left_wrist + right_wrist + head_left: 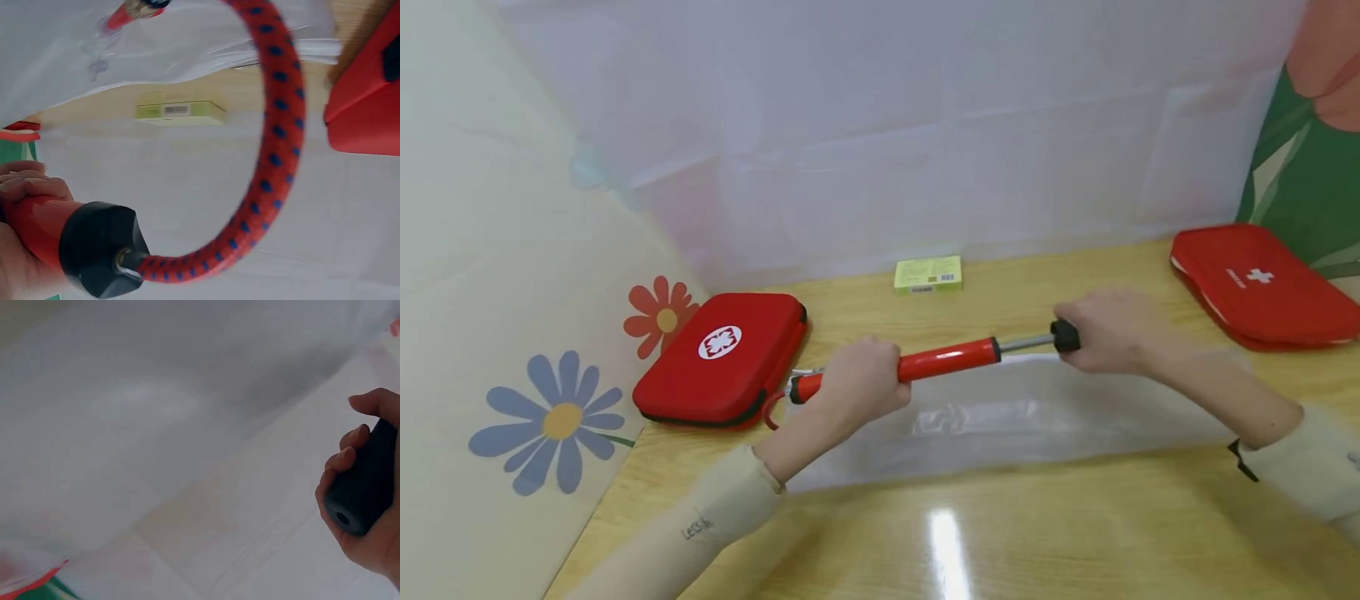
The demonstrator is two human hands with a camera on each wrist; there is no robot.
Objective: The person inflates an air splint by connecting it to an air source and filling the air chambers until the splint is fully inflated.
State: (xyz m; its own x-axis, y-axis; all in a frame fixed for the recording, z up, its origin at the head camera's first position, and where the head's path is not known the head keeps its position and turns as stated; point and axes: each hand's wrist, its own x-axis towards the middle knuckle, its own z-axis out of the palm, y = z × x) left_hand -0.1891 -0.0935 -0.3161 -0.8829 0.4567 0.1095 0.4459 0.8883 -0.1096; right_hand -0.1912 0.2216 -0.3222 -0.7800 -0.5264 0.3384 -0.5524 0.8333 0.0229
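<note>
A red hand pump (951,360) is held level above the table. My left hand (861,383) grips its barrel, and my right hand (1108,329) holds the black handle (1065,336) at the other end. Between barrel and handle, some of the grey rod (1028,342) shows. From the pump's black cap (100,250) curves a red hose (278,119) with blue dots. Its tip (119,19) reaches the clear plastic sheet or bag (1000,433) beneath the hands; whether the two are joined I cannot tell. In the right wrist view, fingers wrap the handle (365,481).
A red first-aid case (722,358) stands at the left, close to the pump's hose end. A flatter red first-aid pouch (1270,287) lies at the right. Near the white back wall is a small yellow-green box (928,273). The wooden table (1045,517) extends toward me.
</note>
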